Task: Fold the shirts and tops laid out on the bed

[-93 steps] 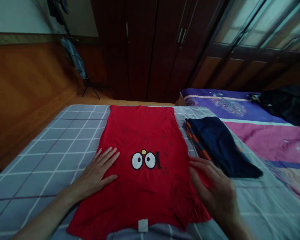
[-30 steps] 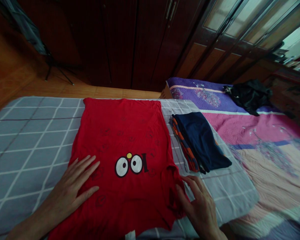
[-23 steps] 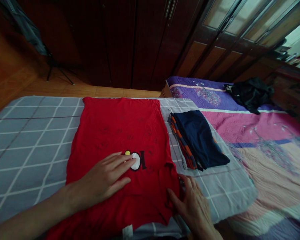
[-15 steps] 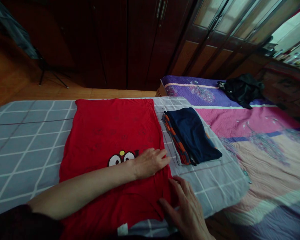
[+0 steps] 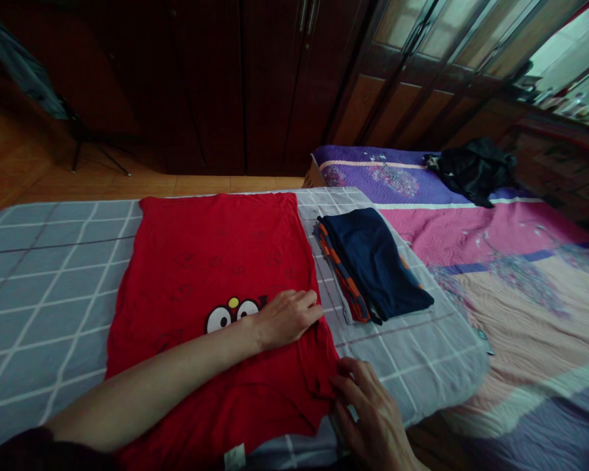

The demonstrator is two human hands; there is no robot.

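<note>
On the grey checked bed sheet, red T-shirt lies flat; left hand presses its right edge, fingers curled, anchoring it, while right hand pinches the sleeve.

I count one red shirt flat on the grey sheet, and two hands on it: the left hand and the right hand. Just right of the shirt, one folded pile, two garments I can tell. Further right of the shirt, one quilt with one black heap.
</note>
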